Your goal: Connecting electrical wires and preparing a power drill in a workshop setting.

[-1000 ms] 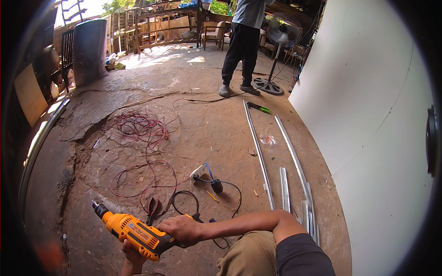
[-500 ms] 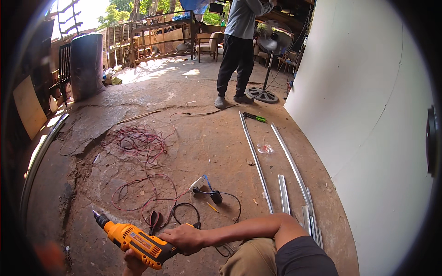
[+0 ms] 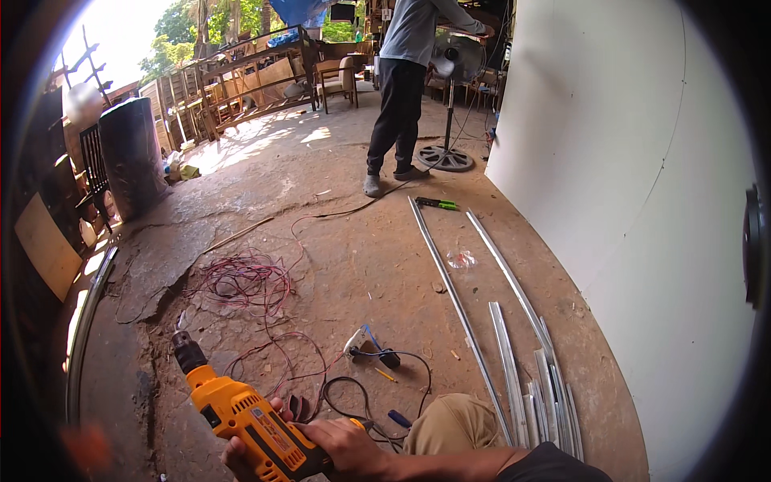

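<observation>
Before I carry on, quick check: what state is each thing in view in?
Orange drill: held, pointing forward-left
Left hand: holding the drill
Right hand: holding the drill's rear
Red wire: loosely tangled on the floor
White socket: black plug inserted
Yellow pencil: lying loose
Metal channels: lying down
Standing fan: upright; spinning unclear
White panel: upright
Co-worker: standing beside the fan

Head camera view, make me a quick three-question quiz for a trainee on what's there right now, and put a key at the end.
1. Which tool do the left hand and right hand hold?
2. True or false: the metal channels lie to the right of the tangled red wire.
3. Fill in: the other person stands beside a ____.

Key:
1. An orange power drill.
2. True.
3. Pedestal fan.
</observation>
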Action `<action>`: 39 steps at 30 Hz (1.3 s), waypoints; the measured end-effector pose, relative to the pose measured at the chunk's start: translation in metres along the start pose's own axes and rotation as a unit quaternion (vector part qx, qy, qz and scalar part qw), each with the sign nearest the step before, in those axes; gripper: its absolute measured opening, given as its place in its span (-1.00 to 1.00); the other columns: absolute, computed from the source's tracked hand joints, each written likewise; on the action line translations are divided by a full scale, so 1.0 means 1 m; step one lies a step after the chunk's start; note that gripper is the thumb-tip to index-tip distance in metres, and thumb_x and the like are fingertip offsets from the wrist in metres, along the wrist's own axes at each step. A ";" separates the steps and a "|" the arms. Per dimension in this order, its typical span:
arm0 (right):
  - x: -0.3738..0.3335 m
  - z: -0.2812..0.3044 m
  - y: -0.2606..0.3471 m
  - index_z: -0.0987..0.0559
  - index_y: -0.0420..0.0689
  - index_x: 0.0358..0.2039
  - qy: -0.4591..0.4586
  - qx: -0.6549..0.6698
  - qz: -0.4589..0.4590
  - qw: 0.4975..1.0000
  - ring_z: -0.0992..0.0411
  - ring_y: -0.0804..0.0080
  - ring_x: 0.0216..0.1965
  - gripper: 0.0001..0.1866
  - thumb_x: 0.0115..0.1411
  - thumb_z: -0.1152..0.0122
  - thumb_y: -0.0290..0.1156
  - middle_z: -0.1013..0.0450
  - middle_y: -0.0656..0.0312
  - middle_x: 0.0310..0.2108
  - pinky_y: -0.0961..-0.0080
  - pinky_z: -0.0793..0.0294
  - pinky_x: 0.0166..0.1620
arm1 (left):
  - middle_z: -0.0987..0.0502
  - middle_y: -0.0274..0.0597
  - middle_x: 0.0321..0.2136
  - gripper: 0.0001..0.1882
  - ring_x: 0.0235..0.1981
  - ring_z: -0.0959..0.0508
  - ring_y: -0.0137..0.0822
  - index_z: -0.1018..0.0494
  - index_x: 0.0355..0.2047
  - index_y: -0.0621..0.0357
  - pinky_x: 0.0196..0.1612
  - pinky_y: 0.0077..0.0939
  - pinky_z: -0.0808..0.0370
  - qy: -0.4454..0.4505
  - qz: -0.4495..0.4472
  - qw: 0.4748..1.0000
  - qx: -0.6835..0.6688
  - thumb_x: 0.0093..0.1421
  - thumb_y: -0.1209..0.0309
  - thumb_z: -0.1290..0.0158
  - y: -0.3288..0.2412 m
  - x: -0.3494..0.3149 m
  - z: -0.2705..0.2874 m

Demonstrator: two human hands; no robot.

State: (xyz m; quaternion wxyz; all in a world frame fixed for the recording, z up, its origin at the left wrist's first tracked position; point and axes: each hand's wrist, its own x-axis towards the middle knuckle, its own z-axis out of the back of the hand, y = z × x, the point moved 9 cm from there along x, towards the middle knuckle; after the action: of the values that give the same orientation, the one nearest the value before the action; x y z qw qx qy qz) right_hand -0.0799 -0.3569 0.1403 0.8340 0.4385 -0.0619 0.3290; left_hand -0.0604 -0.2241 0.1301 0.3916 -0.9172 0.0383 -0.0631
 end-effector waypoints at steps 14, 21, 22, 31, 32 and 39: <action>-0.012 -0.016 -0.070 -0.52 -0.15 -0.07 0.027 -0.003 -0.026 0.999 -0.48 0.07 -0.28 -0.43 -0.21 -0.26 -0.34 -0.48 0.06 -0.32 0.18 -0.41 -0.21 | -0.36 0.08 0.10 -0.13 0.11 -0.42 0.01 -0.09 0.27 0.22 0.18 -0.01 -0.38 -0.017 0.066 0.998 -0.011 0.15 -0.06 -0.15 0.065 0.041 0.010; -0.034 -0.013 -0.074 -0.50 -0.22 -0.09 0.109 -0.021 -0.097 0.989 -0.46 -0.02 -0.22 -0.39 -0.28 -0.28 -0.39 -0.45 -0.03 -0.25 0.18 -0.44 -0.14 | -0.34 0.07 0.13 -0.10 0.14 -0.40 0.01 -0.09 0.28 0.25 0.21 -0.01 -0.35 -0.007 0.108 0.988 -0.110 0.12 -0.05 -0.18 0.114 0.031 0.035; -0.035 -0.012 -0.072 -0.49 -0.23 -0.10 0.104 -0.013 -0.102 0.989 -0.46 -0.02 -0.22 -0.40 -0.28 -0.28 -0.40 -0.45 -0.03 -0.24 0.18 -0.45 -0.15 | -0.34 0.07 0.13 -0.10 0.14 -0.40 0.01 -0.10 0.28 0.25 0.21 -0.01 -0.34 -0.005 0.113 0.986 -0.124 0.11 -0.05 -0.18 0.119 0.028 0.038; -0.022 -0.018 -0.050 -0.49 -0.19 -0.17 0.115 0.005 -0.117 0.986 -0.47 -0.06 -0.25 -0.56 -0.14 -0.27 -0.38 -0.44 -0.06 -0.31 0.16 -0.48 -0.23 | -0.32 0.07 0.17 -0.06 0.18 -0.37 0.00 -0.10 0.28 0.28 0.24 -0.02 -0.30 -0.023 0.121 0.974 -0.188 0.08 -0.04 -0.22 0.106 -0.013 0.074; -0.021 -0.020 -0.050 -0.49 -0.19 -0.17 0.119 0.006 -0.117 0.986 -0.47 -0.06 -0.25 -0.56 -0.14 -0.27 -0.38 -0.44 -0.06 -0.31 0.16 -0.48 -0.23 | -0.32 0.07 0.18 -0.06 0.18 -0.37 0.00 -0.10 0.28 0.29 0.25 -0.02 -0.30 -0.027 0.121 0.973 -0.194 0.07 -0.04 -0.22 0.105 -0.017 0.077; -0.012 -0.030 -0.035 -0.49 -0.20 -0.21 0.106 0.052 -0.090 0.989 -0.47 -0.06 -0.29 -0.61 -0.08 -0.27 -0.35 -0.44 0.00 -0.35 0.20 -0.47 -0.27 | -0.31 0.06 0.20 -0.03 0.20 -0.35 0.00 -0.10 0.29 0.31 0.27 -0.02 -0.27 -0.048 0.118 0.967 -0.219 0.05 -0.03 -0.24 0.084 -0.046 0.081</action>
State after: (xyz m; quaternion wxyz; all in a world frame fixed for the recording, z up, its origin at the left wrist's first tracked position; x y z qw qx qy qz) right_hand -0.0733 -0.3535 0.0928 0.8380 0.4478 0.0841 0.3002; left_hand -0.0953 -0.2187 0.0095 0.1877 -0.9714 0.1401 0.0381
